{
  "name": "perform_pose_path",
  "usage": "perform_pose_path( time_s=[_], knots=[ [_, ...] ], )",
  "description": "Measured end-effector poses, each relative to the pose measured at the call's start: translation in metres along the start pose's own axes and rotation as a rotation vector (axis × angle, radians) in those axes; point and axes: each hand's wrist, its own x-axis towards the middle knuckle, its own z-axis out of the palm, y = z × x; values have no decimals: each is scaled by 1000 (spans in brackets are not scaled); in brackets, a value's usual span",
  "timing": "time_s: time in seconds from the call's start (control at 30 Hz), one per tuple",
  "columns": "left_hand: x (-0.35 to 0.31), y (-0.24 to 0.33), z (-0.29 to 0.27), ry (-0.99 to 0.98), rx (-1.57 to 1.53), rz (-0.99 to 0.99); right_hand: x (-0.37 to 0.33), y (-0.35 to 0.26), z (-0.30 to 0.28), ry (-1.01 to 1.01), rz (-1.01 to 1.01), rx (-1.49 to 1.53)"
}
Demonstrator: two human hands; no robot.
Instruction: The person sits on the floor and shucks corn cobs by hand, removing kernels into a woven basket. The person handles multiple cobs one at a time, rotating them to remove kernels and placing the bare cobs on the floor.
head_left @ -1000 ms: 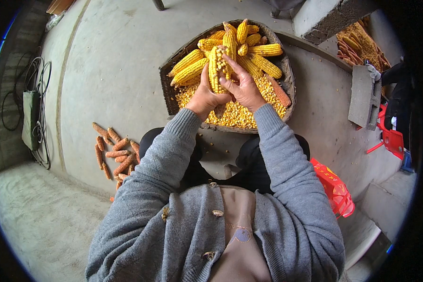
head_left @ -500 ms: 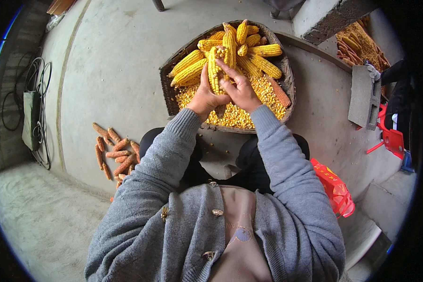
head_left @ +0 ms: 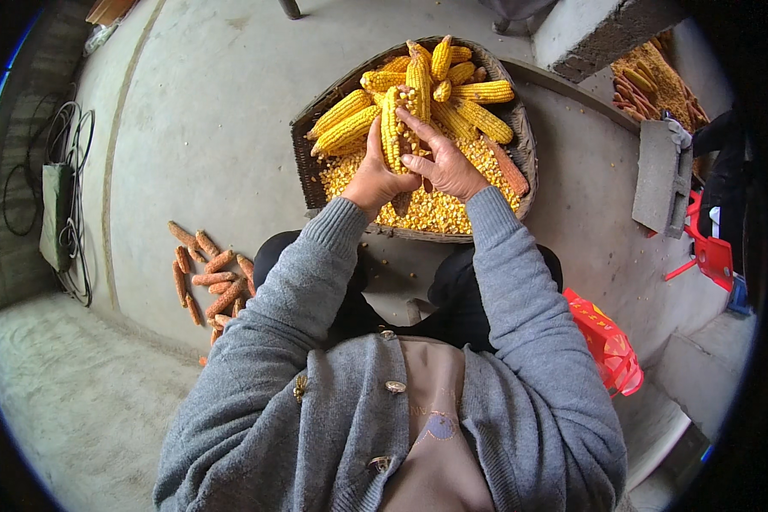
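My left hand (head_left: pixel 377 177) is wrapped round an ear of corn (head_left: pixel 391 132), holding it tilted upright above a woven basket (head_left: pixel 299 149). Yellow kernels still cover the ear's left side, while a bare reddish strip shows on its right. Against that strip lie the thumb and fingers of my right hand (head_left: pixel 450 168), closed on the ear. Whole yellow ears (head_left: pixel 485 119) are heaped at the basket's far side. Loose kernels (head_left: pixel 439 212) fill the near side under my hands. One stripped cob (head_left: pixel 508 167) rests on the kernels at the right.
Stripped cobs (head_left: pixel 222 282) lie in a pile on the concrete floor at the left. A red plastic bag (head_left: pixel 602 341) is by my right knee. Hollow block (head_left: pixel 660 175), red stool (head_left: pixel 712 252) and more corn (head_left: pixel 648 81) stand at the right. Cables (head_left: pixel 77 196) hang left.
My right hand has drawn a little to the right and its thumb has come up. More of the ear's bare strip shows now. My left hand has hardly moved.
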Motion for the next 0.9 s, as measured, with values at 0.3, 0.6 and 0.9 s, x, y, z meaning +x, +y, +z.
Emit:
perform_pose_path(
  time_s=[0.3,0.6,0.9],
  knots=[
    [5,-6,1,19,214,70,-2,-2,3,133,63,-81],
    [8,-12,-2,42,108,75,0,-10,2,207,292,-372],
    [3,-3,-1,-112,-220,-1,0,7,1,250,-5,95]
  ],
)
